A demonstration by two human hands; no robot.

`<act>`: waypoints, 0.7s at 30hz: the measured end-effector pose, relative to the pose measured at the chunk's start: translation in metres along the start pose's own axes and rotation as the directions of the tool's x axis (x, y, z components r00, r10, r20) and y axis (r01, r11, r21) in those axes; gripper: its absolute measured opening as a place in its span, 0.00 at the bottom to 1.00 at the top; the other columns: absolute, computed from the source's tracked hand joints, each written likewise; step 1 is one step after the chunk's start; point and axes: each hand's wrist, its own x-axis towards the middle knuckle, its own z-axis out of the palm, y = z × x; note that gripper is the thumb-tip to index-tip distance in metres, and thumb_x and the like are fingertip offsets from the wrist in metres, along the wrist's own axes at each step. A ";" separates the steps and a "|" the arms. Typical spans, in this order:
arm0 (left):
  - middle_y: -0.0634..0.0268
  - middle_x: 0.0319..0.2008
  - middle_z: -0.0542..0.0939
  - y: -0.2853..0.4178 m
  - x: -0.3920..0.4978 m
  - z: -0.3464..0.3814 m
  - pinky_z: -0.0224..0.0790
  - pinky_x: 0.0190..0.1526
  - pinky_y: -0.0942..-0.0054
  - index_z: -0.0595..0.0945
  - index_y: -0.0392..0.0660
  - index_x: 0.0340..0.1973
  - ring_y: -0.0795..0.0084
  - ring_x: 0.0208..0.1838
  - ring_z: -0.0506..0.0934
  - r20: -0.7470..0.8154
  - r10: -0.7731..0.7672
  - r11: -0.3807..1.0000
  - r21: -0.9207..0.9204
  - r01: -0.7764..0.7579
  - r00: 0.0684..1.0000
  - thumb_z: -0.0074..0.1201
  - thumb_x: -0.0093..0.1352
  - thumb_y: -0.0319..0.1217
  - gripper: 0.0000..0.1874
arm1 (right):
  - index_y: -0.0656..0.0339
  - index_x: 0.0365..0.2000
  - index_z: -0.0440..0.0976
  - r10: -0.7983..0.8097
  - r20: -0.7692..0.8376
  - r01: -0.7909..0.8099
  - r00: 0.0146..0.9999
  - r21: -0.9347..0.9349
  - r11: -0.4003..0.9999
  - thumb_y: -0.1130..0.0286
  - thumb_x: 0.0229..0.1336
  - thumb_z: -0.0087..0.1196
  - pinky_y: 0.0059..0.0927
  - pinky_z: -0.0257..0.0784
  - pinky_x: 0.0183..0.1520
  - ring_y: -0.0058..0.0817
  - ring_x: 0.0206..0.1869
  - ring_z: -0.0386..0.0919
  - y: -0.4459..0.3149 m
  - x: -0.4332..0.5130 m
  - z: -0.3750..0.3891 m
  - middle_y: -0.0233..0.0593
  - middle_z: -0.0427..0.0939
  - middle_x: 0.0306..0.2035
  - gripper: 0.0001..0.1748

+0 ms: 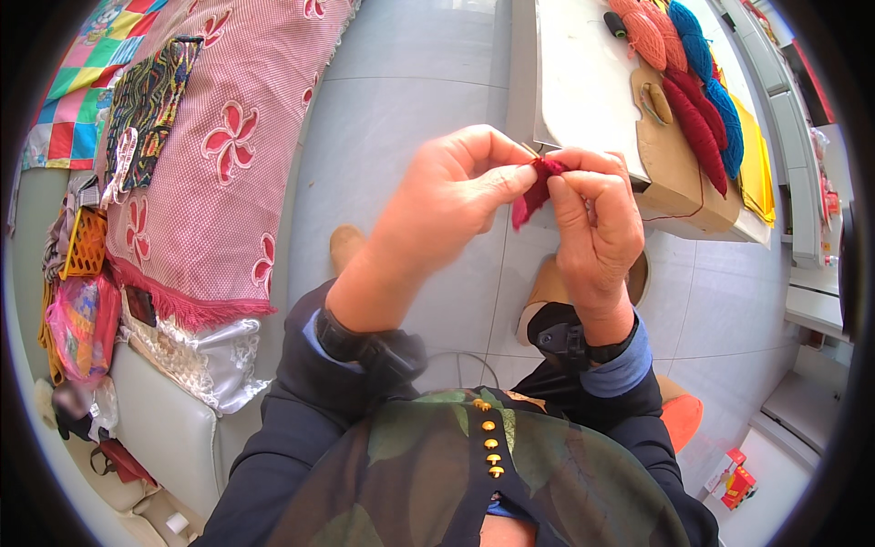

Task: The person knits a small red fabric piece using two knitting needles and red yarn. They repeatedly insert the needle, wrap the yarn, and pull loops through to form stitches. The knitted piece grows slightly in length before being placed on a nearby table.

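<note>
A small dark red piece of yarn work point(532, 199) hangs between my two hands, in front of the table corner. My left hand point(454, 195) pinches its left edge between thumb and forefinger. Beside those fingertips a thin golden needle or hook point(530, 150) shows its end; the rest is hidden. My right hand point(596, 212) grips the upper right edge with thumb and fingers. From behind that hand a dark red yarn strand point(673, 217) runs over the table's front edge towards the dark red skeins point(694, 126).
On the white table point(581, 75) lie pink skeins point(639, 31), blue skeins point(724, 130), a dark spool point(614, 24), brown cardboard point(649, 154) and yellow packets point(752, 164). At left, a patterned pink cover point(273, 41) drapes the sofa point(164, 417), with an orange basket point(85, 243) beside it.
</note>
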 end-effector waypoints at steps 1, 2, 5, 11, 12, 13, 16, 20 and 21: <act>0.72 0.24 0.77 0.000 0.000 0.001 0.56 0.21 0.86 0.81 0.37 0.37 0.89 0.21 0.66 -0.017 -0.001 1.000 -0.020 0.000 1.000 0.56 0.69 0.27 0.06 | 0.66 0.30 0.73 0.047 -0.030 -0.046 0.998 0.030 0.998 0.86 0.54 0.56 0.28 0.72 0.40 0.33 0.36 0.74 -0.001 -0.003 0.003 0.42 0.79 0.37 0.05; 0.72 0.24 0.77 -0.001 0.000 0.002 0.56 0.21 0.86 0.81 0.37 0.37 0.89 0.21 0.66 -0.019 0.005 1.000 -0.030 -0.006 1.000 0.57 0.69 0.28 0.06 | 0.66 0.30 0.72 0.095 -0.058 -0.092 0.994 0.061 0.994 0.85 0.56 0.56 0.28 0.72 0.40 0.33 0.36 0.74 -0.002 -0.006 0.004 0.43 0.79 0.37 0.05; 0.71 0.24 0.77 -0.002 -0.001 0.004 0.56 0.20 0.85 0.81 0.37 0.37 0.88 0.21 0.66 -0.021 0.009 0.999 -0.052 -0.010 1.000 0.57 0.69 0.28 0.06 | 0.69 0.34 0.70 0.162 -0.030 -0.160 0.986 0.056 0.986 0.83 0.65 0.49 0.22 0.73 0.44 0.22 0.40 0.74 -0.005 -0.013 0.006 0.44 0.76 0.43 0.01; 0.69 0.24 0.77 -0.004 -0.001 0.006 0.57 0.20 0.85 0.80 0.36 0.36 0.88 0.21 0.67 -0.021 0.009 0.997 -0.080 -0.011 1.000 0.56 0.70 0.28 0.06 | 0.67 0.32 0.73 0.264 -0.148 -0.237 0.953 0.176 0.955 0.83 0.61 0.53 0.24 0.71 0.42 0.25 0.38 0.75 -0.006 -0.017 0.014 0.42 0.78 0.40 0.02; 0.69 0.24 0.77 -0.005 -0.001 0.006 0.57 0.20 0.85 0.80 0.35 0.36 0.87 0.21 0.67 -0.026 0.011 0.996 -0.093 -0.013 1.000 0.56 0.70 0.27 0.06 | 0.67 0.32 0.72 0.279 -0.144 -0.244 0.950 0.221 0.944 0.83 0.62 0.53 0.23 0.71 0.42 0.23 0.38 0.75 -0.006 -0.017 0.014 0.42 0.77 0.40 0.02; 0.69 0.24 0.77 -0.005 0.000 0.006 0.57 0.19 0.85 0.80 0.35 0.36 0.87 0.20 0.67 -0.030 0.013 0.994 -0.107 -0.016 0.999 0.55 0.70 0.27 0.06 | 0.67 0.32 0.72 0.293 -0.138 -0.250 0.946 0.264 0.931 0.82 0.62 0.53 0.22 0.71 0.42 0.22 0.38 0.74 -0.006 -0.017 0.014 0.41 0.77 0.40 0.02; 0.67 0.25 0.77 -0.007 0.002 0.005 0.56 0.19 0.85 0.78 0.34 0.38 0.88 0.19 0.66 -0.017 0.013 0.978 -0.209 -0.016 1.000 0.55 0.70 0.27 0.07 | 0.68 0.33 0.72 0.327 -0.113 -0.269 0.938 0.356 0.895 0.82 0.63 0.52 0.21 0.71 0.43 0.20 0.39 0.74 -0.006 -0.016 0.013 0.39 0.77 0.41 0.02; 0.67 0.25 0.77 -0.006 0.002 0.002 0.52 0.18 0.85 0.78 0.34 0.39 0.88 0.18 0.63 -0.006 -0.020 0.959 -0.283 0.017 1.000 0.54 0.69 0.25 0.06 | 0.68 0.33 0.72 0.328 -0.030 -0.287 0.944 0.411 0.865 0.83 0.63 0.51 0.21 0.71 0.43 0.19 0.39 0.74 -0.005 -0.011 0.007 0.38 0.77 0.41 0.02; 0.68 0.25 0.77 -0.006 0.002 0.003 0.49 0.17 0.86 0.79 0.36 0.39 0.89 0.17 0.61 -0.021 -0.015 0.957 -0.290 0.008 1.000 0.53 0.69 0.24 0.05 | 0.68 0.33 0.72 0.318 -0.003 -0.288 0.948 0.412 0.865 0.83 0.63 0.51 0.21 0.71 0.43 0.19 0.39 0.74 -0.004 -0.009 0.005 0.38 0.77 0.41 0.02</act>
